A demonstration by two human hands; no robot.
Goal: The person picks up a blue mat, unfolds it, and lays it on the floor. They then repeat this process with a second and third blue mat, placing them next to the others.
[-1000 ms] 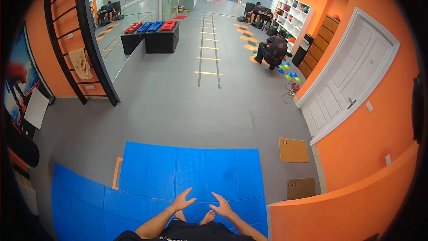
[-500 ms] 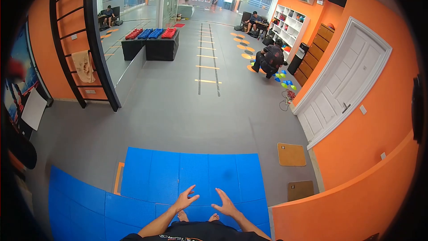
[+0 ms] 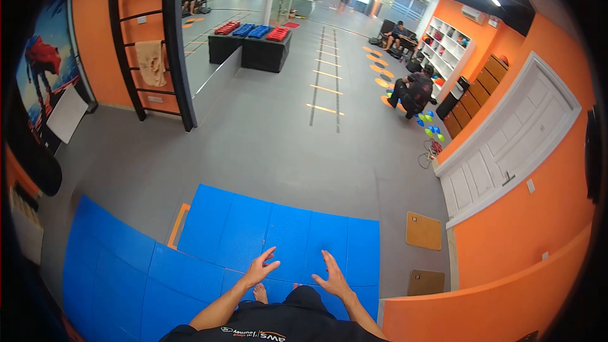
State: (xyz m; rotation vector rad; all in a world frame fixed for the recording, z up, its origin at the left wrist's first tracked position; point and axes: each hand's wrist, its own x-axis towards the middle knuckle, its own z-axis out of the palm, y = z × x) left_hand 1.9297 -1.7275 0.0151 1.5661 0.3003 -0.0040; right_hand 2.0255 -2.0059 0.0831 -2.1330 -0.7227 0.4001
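Observation:
My left hand (image 3: 260, 267) is held out in front of my body with its fingers apart and nothing in them. Opposite it, my right hand (image 3: 332, 277) is also open and holds nothing, with a gap between the two. Both hover over the blue folding mat (image 3: 288, 228) on which I stand barefoot. My left foot (image 3: 259, 292) shows between my arms. A dark-clad knee (image 3: 305, 299) covers most of my other foot.
An agility ladder pattern (image 3: 327, 76) marks the grey floor ahead. A person (image 3: 415, 90) crouches beside colored cones (image 3: 430, 130). Two brown boards (image 3: 424, 230) lie at right near an orange wall. Black wall bars (image 3: 171, 44) stand left; dumbbells (image 3: 254, 30) rest on a black-covered table.
My view has turned left and tilted, so the room appears shifted right. One knee has come up into view over a foot. Both hands stay raised and open.

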